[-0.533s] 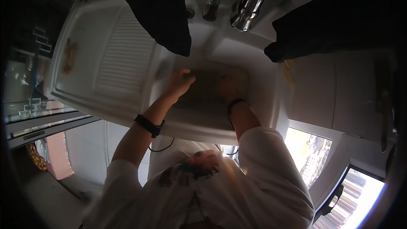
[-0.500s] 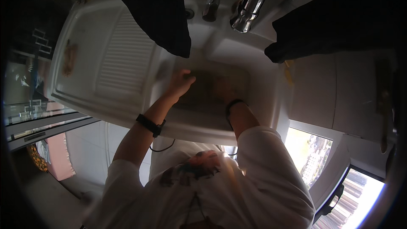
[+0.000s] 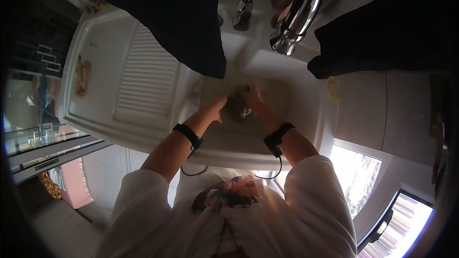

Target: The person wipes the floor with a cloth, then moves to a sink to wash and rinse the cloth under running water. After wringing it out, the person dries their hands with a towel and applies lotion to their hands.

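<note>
My left hand and my right hand are both down in the basin of a white sink. Between them is a dark grey, wet-looking bundle, perhaps cloth; dim light hides its exact kind. The right fingers curl over its far right side. From the left, the other hand presses against it, its thumb toward me and its fingertips partly hidden. Each wrist wears a black band with a cable. A chrome faucet hangs over the basin's far right side.
Black cloth hangs in from the upper left, and another dark cloth from the upper right. A ribbed washboard lies left of the basin. Farther left rests a brownish elongated thing. A chrome fitting stands behind.
The right hand has risen into clearer view with the grey bundle. My left hand has shifted right and nearer to me, meeting it. The whole view has shifted slightly.
</note>
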Tool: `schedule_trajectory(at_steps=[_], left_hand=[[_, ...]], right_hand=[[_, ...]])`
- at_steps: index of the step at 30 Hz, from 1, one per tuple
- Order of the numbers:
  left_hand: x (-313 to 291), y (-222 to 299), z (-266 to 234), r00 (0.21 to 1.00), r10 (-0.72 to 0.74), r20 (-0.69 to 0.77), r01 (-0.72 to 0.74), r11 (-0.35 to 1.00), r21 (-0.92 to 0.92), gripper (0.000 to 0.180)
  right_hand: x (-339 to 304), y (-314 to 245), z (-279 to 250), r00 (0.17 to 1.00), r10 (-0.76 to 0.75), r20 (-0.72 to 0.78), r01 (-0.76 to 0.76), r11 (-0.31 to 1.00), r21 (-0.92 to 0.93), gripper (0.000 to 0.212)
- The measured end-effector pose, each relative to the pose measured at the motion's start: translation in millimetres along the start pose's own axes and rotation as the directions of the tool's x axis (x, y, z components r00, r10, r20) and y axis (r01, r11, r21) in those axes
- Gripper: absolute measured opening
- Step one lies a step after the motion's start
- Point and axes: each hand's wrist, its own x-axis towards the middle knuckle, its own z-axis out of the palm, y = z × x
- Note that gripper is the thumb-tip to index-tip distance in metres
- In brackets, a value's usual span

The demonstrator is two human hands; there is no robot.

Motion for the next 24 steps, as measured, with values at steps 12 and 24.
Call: schedule_trajectory(at_steps=[12,24], left_hand=[[21.5,-5.8,-5.4,0.47,0.581,0.664,-0.064,0.773,-0.631,0.032],[-1.4,3.7,-3.4,0.917,0.202,0.345,-0.12,0.963,-0.243,0.042]], right_hand=[[-105.0,-114.9,30.9,0.799,-0.478,-0.363,0.442,0.878,-0.185,0.02],[-0.9,-33.5,14.9,0.931,-0.195,-0.307,0.175,0.98,-0.09,0.035]])
